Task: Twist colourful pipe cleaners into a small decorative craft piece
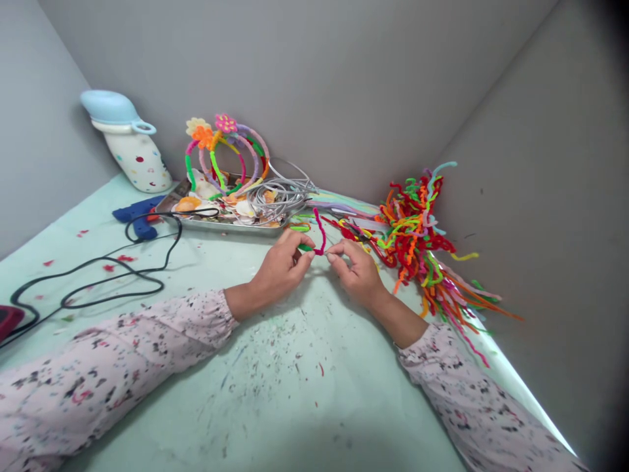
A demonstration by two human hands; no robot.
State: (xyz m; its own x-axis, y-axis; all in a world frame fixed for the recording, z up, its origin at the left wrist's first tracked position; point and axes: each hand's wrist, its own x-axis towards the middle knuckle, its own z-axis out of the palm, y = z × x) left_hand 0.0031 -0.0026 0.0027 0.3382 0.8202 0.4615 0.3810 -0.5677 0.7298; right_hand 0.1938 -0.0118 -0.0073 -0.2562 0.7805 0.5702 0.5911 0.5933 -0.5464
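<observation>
Magenta pipe cleaner [321,233] gripped above the table [295,406]

The pipe cleaner is held up in front of the far edge of the table, with one end bent upward. A green piece [305,248], directly beside the magenta base, is pinched between the thumb and fingers of the left hand [282,265]. The thumb and forefinger of the right hand [358,270] are closed on a thin strand [327,254], too small to be identified.

Along the far edge, a metal tray [226,227] is filled with scraps and a wire coil [282,200]; colourful rings [255,157] topped with flowers [202,136] are stood in it. At the far left corner, a blue-capped bottle [140,160] is placed. Just left of the tray, a blue glue gun [135,213] is laid, and a black cord [113,300] is looped toward the left edge among scattered red bits [126,258]. At the far right corner, a tangle of pipe cleaners [417,236] is heaped, with some ends spread along the right edge.
</observation>
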